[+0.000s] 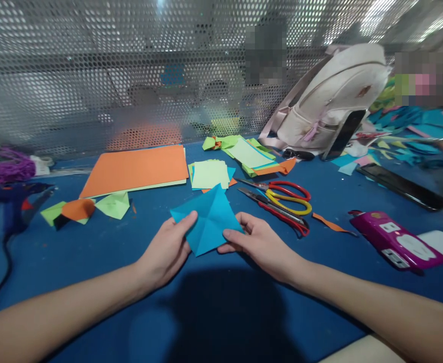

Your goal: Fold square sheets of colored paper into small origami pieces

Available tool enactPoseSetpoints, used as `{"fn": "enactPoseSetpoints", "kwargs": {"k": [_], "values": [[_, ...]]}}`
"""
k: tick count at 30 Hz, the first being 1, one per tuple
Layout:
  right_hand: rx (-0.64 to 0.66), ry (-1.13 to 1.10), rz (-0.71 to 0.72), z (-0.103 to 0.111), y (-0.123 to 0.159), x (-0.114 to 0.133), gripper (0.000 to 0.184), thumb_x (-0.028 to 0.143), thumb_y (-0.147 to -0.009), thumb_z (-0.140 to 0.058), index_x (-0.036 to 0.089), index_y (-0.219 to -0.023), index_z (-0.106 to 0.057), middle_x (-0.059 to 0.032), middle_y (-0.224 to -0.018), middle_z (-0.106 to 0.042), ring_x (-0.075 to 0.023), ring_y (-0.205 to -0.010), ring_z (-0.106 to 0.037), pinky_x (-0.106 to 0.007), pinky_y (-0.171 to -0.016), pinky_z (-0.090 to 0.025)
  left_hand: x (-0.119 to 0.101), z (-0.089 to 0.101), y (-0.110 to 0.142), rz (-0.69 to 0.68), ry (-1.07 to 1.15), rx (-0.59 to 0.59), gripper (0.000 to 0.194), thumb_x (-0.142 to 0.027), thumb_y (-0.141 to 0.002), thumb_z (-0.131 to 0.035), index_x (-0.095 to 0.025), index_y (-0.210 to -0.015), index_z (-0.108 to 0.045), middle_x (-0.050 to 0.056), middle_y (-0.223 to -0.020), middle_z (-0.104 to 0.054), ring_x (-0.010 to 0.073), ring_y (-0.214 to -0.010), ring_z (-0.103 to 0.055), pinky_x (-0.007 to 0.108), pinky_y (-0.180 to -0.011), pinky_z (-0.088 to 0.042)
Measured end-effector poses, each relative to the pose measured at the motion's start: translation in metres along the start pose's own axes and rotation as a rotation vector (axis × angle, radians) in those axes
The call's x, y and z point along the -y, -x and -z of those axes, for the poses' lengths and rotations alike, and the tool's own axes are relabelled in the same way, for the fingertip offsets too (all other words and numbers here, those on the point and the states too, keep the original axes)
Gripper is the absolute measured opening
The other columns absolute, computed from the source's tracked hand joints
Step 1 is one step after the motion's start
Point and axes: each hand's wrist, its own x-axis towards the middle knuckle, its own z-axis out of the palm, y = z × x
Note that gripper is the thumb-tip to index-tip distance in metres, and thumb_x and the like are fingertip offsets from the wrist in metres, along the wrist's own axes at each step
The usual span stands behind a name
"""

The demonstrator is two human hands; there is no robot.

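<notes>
A folded blue paper square (208, 218) rests on the blue table (92, 252) in front of me, turned like a diamond with crease lines across it. My left hand (167, 250) pinches its left corner, thumb on top. My right hand (259, 243) grips the right lower edge, thumb over the paper and fingers curled beneath. Both hands are closed on the same sheet.
Scissors (281, 200) with red and yellow handles lie just right of the paper. Behind are an orange sheet stack (138, 169), pale green squares (209, 174), folded scraps (78, 208), a white backpack (334, 101), a magenta power strip (395, 242), a glue gun (15, 206) and a mesh wall (111, 75).
</notes>
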Motion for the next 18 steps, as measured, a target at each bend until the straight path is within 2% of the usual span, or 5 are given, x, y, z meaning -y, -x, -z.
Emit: {"fn": "enactPoseSetpoints", "kwargs": {"k": [2, 5, 10, 18], "values": [[0.046, 0.023, -0.033, 0.000, 0.000, 0.001, 0.036, 0.043, -0.066, -0.073, 0.018, -0.076, -0.049, 0.0029, -0.071, -0.053, -0.0161, -0.073, -0.066, -0.029, -0.068, -0.054, -0.002, 0.001, -0.002, 0.024, 0.032, -0.035, 0.024, -0.028, -0.084, -0.058, -0.011, -0.100, -0.066, 0.013, -0.097, -0.072, 0.0269, -0.092, -0.067, 0.041, -0.086, -0.053], [0.065, 0.085, -0.035, 0.001, 0.000, 0.005, 0.033, 0.040, -0.068, -0.071, 0.019, -0.075, -0.047, 0.0048, -0.067, -0.051, -0.0134, -0.069, -0.062, -0.030, -0.070, -0.052, -0.005, 0.001, -0.002, 0.035, 0.045, -0.035, 0.026, -0.027, -0.086, -0.056, -0.012, -0.104, -0.066, 0.012, -0.095, -0.073, 0.0257, -0.090, -0.068, 0.039, -0.083, -0.055], [-0.036, 0.179, 0.090, -0.003, 0.003, 0.010, 0.031, 0.041, -0.071, -0.068, 0.020, -0.084, -0.051, 0.0025, -0.076, -0.057, -0.0133, -0.071, -0.056, -0.027, -0.066, -0.048, -0.002, -0.001, 0.001, 0.066, 0.018, -0.020, 0.026, -0.026, -0.084, -0.059, -0.013, -0.105, -0.066, 0.010, -0.095, -0.073, 0.0246, -0.089, -0.068, 0.037, -0.081, -0.056], [-0.100, 0.121, 0.139, -0.005, 0.001, 0.005, 0.027, 0.039, -0.073, -0.066, 0.019, -0.088, -0.057, -0.0016, -0.085, -0.064, -0.0160, -0.078, -0.059, -0.029, -0.070, -0.049, 0.000, -0.002, 0.002, 0.120, -0.029, -0.020, 0.023, -0.025, -0.083, -0.061, -0.012, -0.100, -0.068, 0.011, -0.094, -0.073, 0.0240, -0.085, -0.069, 0.035, -0.077, -0.057]]}}
